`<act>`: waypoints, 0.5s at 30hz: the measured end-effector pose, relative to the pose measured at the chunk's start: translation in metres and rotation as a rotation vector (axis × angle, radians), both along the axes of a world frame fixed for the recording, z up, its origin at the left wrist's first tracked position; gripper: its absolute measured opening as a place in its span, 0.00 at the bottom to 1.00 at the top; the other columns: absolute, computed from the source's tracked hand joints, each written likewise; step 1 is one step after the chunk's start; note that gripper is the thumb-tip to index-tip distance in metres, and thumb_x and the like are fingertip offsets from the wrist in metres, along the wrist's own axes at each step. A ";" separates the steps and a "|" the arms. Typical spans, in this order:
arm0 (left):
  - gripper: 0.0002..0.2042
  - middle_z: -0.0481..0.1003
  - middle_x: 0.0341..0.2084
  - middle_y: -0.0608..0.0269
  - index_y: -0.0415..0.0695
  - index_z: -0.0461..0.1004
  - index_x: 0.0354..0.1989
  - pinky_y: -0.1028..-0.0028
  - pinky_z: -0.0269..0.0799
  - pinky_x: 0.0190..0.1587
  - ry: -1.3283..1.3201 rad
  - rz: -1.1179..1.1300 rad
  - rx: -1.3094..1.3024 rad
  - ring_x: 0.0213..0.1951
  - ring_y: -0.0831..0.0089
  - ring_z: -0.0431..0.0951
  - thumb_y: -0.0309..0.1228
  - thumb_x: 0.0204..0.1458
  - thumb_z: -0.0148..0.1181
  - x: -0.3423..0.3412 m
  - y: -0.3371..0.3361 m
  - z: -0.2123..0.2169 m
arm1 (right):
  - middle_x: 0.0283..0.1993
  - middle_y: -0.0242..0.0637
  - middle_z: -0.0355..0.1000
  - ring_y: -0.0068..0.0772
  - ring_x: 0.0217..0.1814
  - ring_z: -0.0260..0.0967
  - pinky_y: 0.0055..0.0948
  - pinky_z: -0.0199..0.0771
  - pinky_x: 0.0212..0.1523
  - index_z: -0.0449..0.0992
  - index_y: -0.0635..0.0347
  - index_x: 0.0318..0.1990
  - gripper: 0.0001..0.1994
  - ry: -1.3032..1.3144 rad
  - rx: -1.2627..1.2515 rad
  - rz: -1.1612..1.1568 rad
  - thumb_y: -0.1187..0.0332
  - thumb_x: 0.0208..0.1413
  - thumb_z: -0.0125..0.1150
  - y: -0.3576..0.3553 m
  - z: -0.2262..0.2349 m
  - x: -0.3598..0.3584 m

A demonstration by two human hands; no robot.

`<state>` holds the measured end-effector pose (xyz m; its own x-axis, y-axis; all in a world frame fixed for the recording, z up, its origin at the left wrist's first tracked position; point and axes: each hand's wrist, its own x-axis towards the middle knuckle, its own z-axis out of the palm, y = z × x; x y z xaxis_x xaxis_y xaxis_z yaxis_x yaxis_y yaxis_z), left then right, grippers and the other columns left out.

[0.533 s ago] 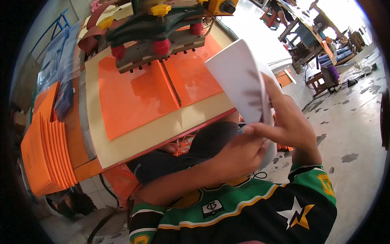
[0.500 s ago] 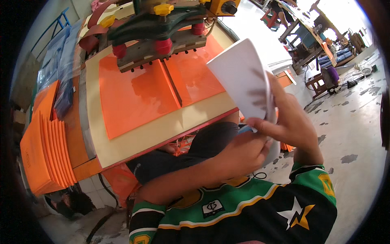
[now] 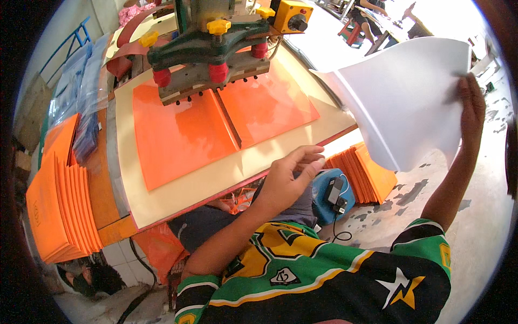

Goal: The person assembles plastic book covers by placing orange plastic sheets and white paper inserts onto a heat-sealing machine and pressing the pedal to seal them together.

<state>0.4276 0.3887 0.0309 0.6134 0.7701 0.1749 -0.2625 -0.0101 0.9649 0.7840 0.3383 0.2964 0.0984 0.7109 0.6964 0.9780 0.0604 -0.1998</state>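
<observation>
My right hand [image 3: 471, 108], raised at the far right, grips the edge of a large white sheet [image 3: 415, 92]. The sheet hangs opened out and curved, with a crease line down its left part. My left hand [image 3: 294, 175] holds nothing; its fingers are loosely bent, the thumb apart from them, just off the front edge of the cream board [image 3: 183, 202]. On that board an orange plastic cover [image 3: 178, 140] lies spread flat, a dark slit along its middle fold. Above its far edge stands the green press head [image 3: 210, 46] with red cushions and a grey bar.
Orange covers [image 3: 62, 210] stand stacked at the left, beside clear plastic sleeves [image 3: 81, 92]. Another orange stack [image 3: 367, 173] sits right of my left hand, near a blue stool [image 3: 329, 210] with a black adapter. A yellow control box [image 3: 292, 16] is beside the press. Another person [image 3: 369, 16] is at the far right.
The white sheet, folded or curled between both hands before, is now opened out to the right in my right hand. My left hand has let go and moved left.
</observation>
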 end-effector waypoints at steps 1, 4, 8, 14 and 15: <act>0.17 0.79 0.50 0.57 0.37 0.72 0.59 0.71 0.73 0.59 -0.001 0.003 0.006 0.54 0.73 0.78 0.33 0.68 0.57 0.000 0.002 -0.005 | 0.40 0.31 0.76 0.24 0.42 0.72 0.26 0.73 0.48 0.79 0.61 0.58 0.18 0.003 0.043 -0.031 0.58 0.73 0.53 -0.004 0.011 0.005; 0.22 0.76 0.53 0.56 0.35 0.65 0.64 0.71 0.69 0.62 -0.076 0.005 -0.172 0.57 0.72 0.74 0.34 0.67 0.58 0.003 0.005 -0.020 | 0.51 0.35 0.77 0.28 0.53 0.72 0.28 0.70 0.57 0.78 0.60 0.62 0.21 -0.043 0.228 -0.160 0.55 0.71 0.57 -0.013 0.038 0.009; 0.28 0.74 0.57 0.52 0.36 0.58 0.70 0.70 0.68 0.63 -0.093 0.004 -0.160 0.58 0.70 0.74 0.33 0.66 0.60 0.013 0.005 -0.027 | 0.60 0.40 0.77 0.33 0.61 0.73 0.32 0.70 0.63 0.77 0.58 0.64 0.24 -0.147 0.473 -0.300 0.53 0.69 0.59 -0.017 0.063 0.000; 0.46 0.67 0.65 0.48 0.35 0.50 0.74 0.65 0.64 0.68 -0.333 0.015 -0.239 0.66 0.63 0.68 0.44 0.56 0.73 0.021 0.001 -0.064 | 0.58 0.37 0.78 0.31 0.59 0.74 0.31 0.71 0.62 0.77 0.55 0.64 0.26 -0.071 0.490 -0.079 0.49 0.67 0.60 -0.015 0.086 0.030; 0.46 0.67 0.65 0.48 0.35 0.50 0.74 0.65 0.64 0.68 -0.328 0.001 -0.232 0.66 0.63 0.68 0.44 0.56 0.73 0.018 -0.001 -0.064 | 0.59 0.38 0.77 0.32 0.61 0.74 0.32 0.71 0.63 0.77 0.55 0.64 0.27 0.184 0.468 -0.090 0.47 0.66 0.61 -0.007 0.077 0.025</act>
